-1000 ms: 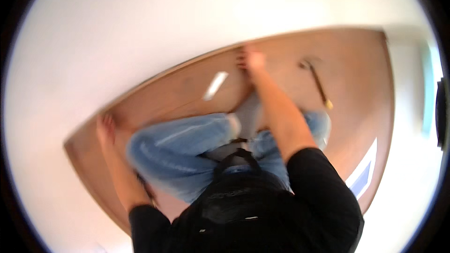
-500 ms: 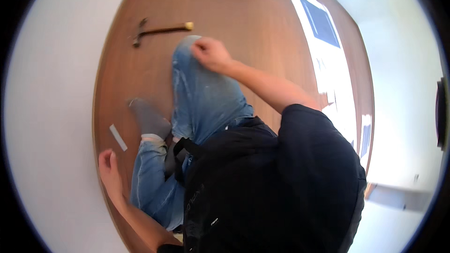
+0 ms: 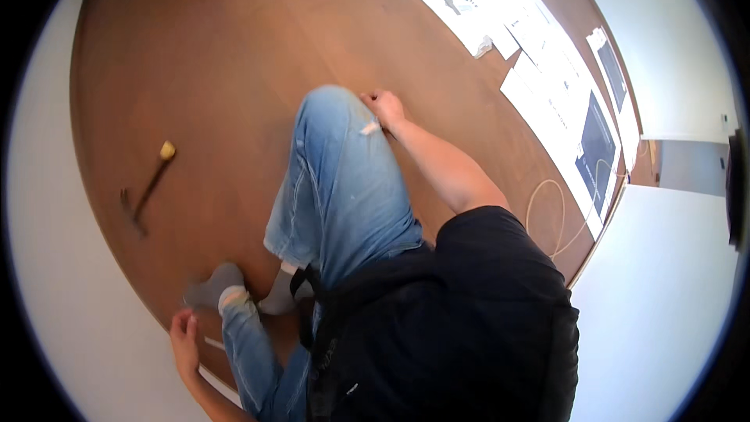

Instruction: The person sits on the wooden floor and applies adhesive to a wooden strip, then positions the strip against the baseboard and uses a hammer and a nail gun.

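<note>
At the floor's left edge, beside the white wall, my left hand (image 3: 185, 344) has its fingers stretched and slightly apart, with nothing visible in them. A short pale strip (image 3: 214, 343) lies on the floor between it and my lower leg. Close to the far side of my raised knee (image 3: 332, 121), my right hand (image 3: 386, 111) has its fingers curled together. Whatever they hold, if anything, is too small to name. A hammer (image 3: 154, 185) with a yellow handle end lies on the brown floor to the left, apart from both hands.
White printed sheets (image 3: 539, 98) spread over the floor at the right, with small dark pieces (image 3: 447, 1) on them. A thin pale cord (image 3: 531, 203) loops near their closer end. A white wall (image 3: 47, 211) borders the floor on the left.
My view has turned, so the hammer now appears lower and further left, and more sheets show. My right hand has gone from the top of the knee to its right side.
</note>
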Action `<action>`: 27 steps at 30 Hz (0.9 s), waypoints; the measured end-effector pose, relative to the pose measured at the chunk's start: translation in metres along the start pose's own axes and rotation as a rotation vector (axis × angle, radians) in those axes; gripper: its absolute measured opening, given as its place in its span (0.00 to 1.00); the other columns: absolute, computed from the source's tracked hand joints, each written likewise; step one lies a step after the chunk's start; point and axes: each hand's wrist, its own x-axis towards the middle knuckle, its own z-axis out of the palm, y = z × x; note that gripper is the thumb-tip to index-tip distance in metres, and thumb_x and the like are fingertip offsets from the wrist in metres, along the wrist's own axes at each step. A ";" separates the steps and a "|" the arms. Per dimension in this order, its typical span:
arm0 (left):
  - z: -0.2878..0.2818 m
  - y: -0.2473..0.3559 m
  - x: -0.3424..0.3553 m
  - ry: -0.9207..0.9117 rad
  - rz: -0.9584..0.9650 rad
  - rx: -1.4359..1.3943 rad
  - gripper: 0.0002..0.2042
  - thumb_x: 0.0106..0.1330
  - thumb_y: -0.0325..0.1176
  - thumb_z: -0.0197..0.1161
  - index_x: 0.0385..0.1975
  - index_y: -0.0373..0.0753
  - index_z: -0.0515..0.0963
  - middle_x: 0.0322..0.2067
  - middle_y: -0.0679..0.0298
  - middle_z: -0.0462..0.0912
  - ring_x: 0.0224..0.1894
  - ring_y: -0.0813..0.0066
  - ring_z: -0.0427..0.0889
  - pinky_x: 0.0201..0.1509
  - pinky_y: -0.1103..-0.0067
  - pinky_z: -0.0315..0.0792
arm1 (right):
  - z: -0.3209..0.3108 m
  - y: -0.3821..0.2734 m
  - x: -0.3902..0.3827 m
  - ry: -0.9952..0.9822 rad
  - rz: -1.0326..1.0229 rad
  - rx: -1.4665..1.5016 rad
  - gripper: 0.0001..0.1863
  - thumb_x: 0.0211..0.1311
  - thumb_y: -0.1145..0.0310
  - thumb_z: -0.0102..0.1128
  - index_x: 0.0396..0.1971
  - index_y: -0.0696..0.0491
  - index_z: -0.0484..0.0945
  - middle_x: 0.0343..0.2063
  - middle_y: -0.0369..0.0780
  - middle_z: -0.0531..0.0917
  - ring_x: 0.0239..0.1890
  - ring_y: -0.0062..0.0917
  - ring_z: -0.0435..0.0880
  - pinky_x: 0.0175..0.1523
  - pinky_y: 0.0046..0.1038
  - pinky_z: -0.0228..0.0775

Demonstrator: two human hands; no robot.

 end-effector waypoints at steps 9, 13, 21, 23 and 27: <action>0.036 0.094 0.091 0.058 -0.146 -0.126 0.14 0.78 0.42 0.64 0.52 0.38 0.78 0.41 0.70 0.81 0.43 0.80 0.79 0.51 0.83 0.74 | -0.209 0.212 0.199 0.760 0.490 0.232 0.25 0.68 0.59 0.68 0.55 0.63 0.80 0.51 0.53 0.87 0.52 0.42 0.87 0.55 0.40 0.79; 0.061 0.162 0.136 -0.032 -0.057 -0.059 0.13 0.78 0.39 0.63 0.53 0.37 0.78 0.41 0.69 0.81 0.43 0.81 0.79 0.51 0.82 0.74 | -0.216 0.214 0.235 0.692 0.606 0.883 0.25 0.70 0.60 0.69 0.59 0.60 0.78 0.48 0.44 0.85 0.46 0.35 0.85 0.45 0.38 0.81; 0.138 0.247 0.173 -0.177 0.078 0.093 0.12 0.77 0.32 0.62 0.54 0.33 0.78 0.42 0.66 0.81 0.46 0.80 0.80 0.52 0.81 0.74 | -0.206 0.161 0.201 0.193 0.405 1.001 0.11 0.72 0.64 0.66 0.43 0.56 0.78 0.30 0.37 0.80 0.27 0.22 0.78 0.26 0.27 0.74; 0.146 0.274 0.167 -0.171 0.093 0.024 0.11 0.77 0.32 0.62 0.53 0.33 0.78 0.42 0.67 0.81 0.45 0.80 0.79 0.52 0.81 0.73 | -0.171 0.107 0.170 0.081 0.397 1.068 0.11 0.71 0.66 0.68 0.43 0.58 0.79 0.30 0.37 0.81 0.26 0.22 0.78 0.27 0.27 0.75; 0.185 0.347 0.182 -0.207 0.161 0.067 0.11 0.77 0.31 0.61 0.52 0.33 0.78 0.42 0.67 0.82 0.45 0.80 0.78 0.52 0.81 0.73 | -0.125 0.040 0.109 -0.050 0.406 1.189 0.10 0.70 0.66 0.69 0.39 0.58 0.80 0.26 0.36 0.80 0.24 0.21 0.77 0.27 0.27 0.74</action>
